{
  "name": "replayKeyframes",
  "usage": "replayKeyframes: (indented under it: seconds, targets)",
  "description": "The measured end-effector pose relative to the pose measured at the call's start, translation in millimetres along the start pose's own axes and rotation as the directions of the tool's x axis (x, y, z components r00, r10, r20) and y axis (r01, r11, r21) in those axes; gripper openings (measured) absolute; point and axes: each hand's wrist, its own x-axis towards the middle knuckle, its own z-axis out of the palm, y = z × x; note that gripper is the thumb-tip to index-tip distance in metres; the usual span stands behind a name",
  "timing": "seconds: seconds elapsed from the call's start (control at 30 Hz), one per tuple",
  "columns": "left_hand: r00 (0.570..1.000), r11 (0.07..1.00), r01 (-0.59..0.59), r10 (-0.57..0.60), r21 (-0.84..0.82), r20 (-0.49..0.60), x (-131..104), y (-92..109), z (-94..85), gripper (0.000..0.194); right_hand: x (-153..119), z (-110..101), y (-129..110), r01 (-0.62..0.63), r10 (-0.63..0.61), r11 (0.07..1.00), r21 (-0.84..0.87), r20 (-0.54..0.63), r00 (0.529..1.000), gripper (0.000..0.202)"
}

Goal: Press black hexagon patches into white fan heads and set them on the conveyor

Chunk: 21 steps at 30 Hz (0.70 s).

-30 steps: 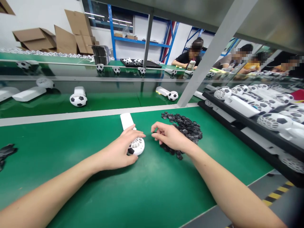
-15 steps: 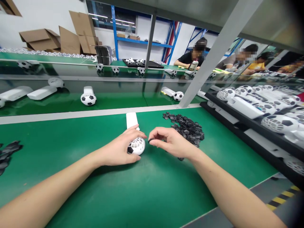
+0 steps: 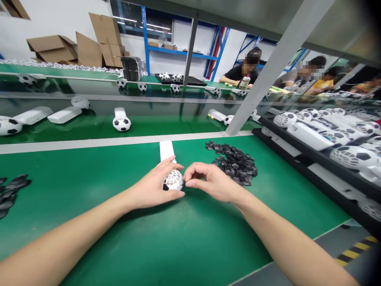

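A white device with a round football-patterned head [image 3: 174,180] and a flat white handle [image 3: 166,151] lies on the green table [image 3: 143,242]. Around the left side of the head, my left hand [image 3: 157,180] is wrapped, thumb below and fingers above. My right hand [image 3: 210,180] is pinched just at the head's right side; what its fingertips hold is hidden now. Behind my right hand spreads a pile of black pieces [image 3: 238,163]. More black pieces [image 3: 13,190] lie at the far left.
Football-headed devices [image 3: 122,122] lie on a belt [image 3: 154,123] beyond the pale rail. At the right, stacked black trays [image 3: 312,171] hold many such devices. A slanted grey post [image 3: 268,75] rises behind the black pile. Several people sit at the back right.
My right hand has moved slightly left, closer to the head, and the black piece at its fingertips is no longer visible. The head has turned a little in my left hand. Belt devices have shifted right.
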Motion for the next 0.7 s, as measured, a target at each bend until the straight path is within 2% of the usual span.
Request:
replayKeyframes:
  seconds: [0.07,0.17,0.3,0.43,0.5,0.53,0.57,0.63,0.67,0.7]
  targets:
    - [1.000,1.000,-0.001,0.001,0.003,-0.011,0,1,0.5,0.050,2,1,1,0.019,-0.019,1.000,-0.019,-0.007,1.000,0.004]
    - [0.999,1.000,0.012,-0.012,-0.001,-0.036,1,3,1.7,0.048,6,5,6,-0.018,0.018,1.000,0.014,-0.007,1.000,0.007]
    - [0.996,1.000,0.020,-0.022,-0.019,-0.085,1,6,5.0,0.040,9,13,14,-0.046,0.048,0.998,0.035,-0.066,0.997,0.015]
    - [0.995,0.999,0.020,-0.023,-0.039,-0.099,2,7,7.8,0.035,13,10,16,-0.076,0.075,0.992,0.102,0.010,0.997,0.022]
    - [0.996,0.999,0.027,-0.030,-0.038,-0.085,2,6,7.8,0.037,14,-2,16,-0.087,0.087,0.996,0.000,-0.008,0.996,0.022]
    - [0.997,0.999,0.035,-0.037,-0.038,-0.074,1,5,7.5,0.039,14,-12,16,-0.111,0.102,0.986,-0.126,-0.079,0.992,0.021]
    - [0.997,0.998,0.042,-0.045,-0.040,-0.064,1,4,6.9,0.040,13,-22,18,-0.167,0.117,0.944,-0.285,-0.186,0.976,0.020]
    - [0.998,0.998,0.044,-0.047,-0.053,-0.046,1,2,5.1,0.042,10,-43,22,-0.360,0.126,0.746,-0.561,-0.412,0.903,0.016]
    - [0.998,0.997,0.038,-0.040,-0.061,-0.040,1,1,4.2,0.042,8,-52,25,-0.449,0.140,0.633,-0.631,-0.477,0.868,0.014]
    - [0.999,0.997,0.024,-0.026,-0.068,-0.033,1,1,3.3,0.043,6,-59,29,-0.494,0.174,0.557,-0.668,-0.488,0.856,0.013]
